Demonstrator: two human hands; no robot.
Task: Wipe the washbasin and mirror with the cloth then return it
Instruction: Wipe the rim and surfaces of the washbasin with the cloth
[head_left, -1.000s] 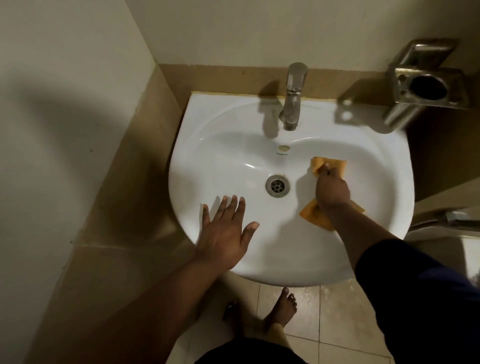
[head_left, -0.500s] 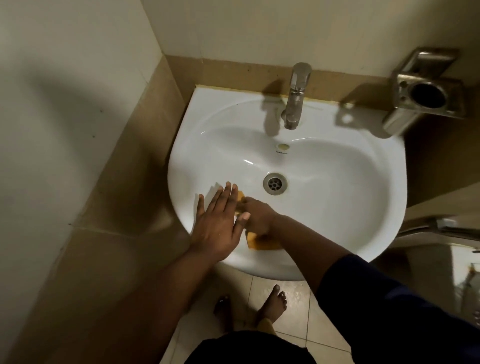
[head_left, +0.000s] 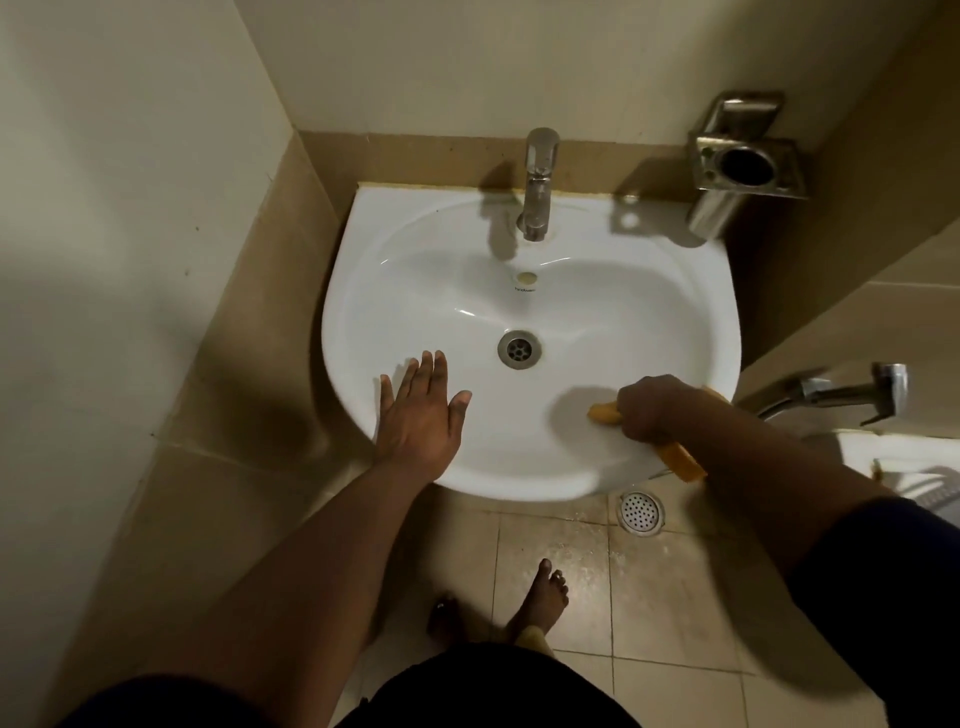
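Washbasin front-right rim: right hand closed on cloth.
Unwiped bowl lies left of that grip; left hand flat, open, empty on front-left rim.

Bathroom — washbasin, tap

The left hand is lying flat with fingers spread and arm extended forward, while the right hand is curling closed, knuckles up, its forearm reaching in from the right.
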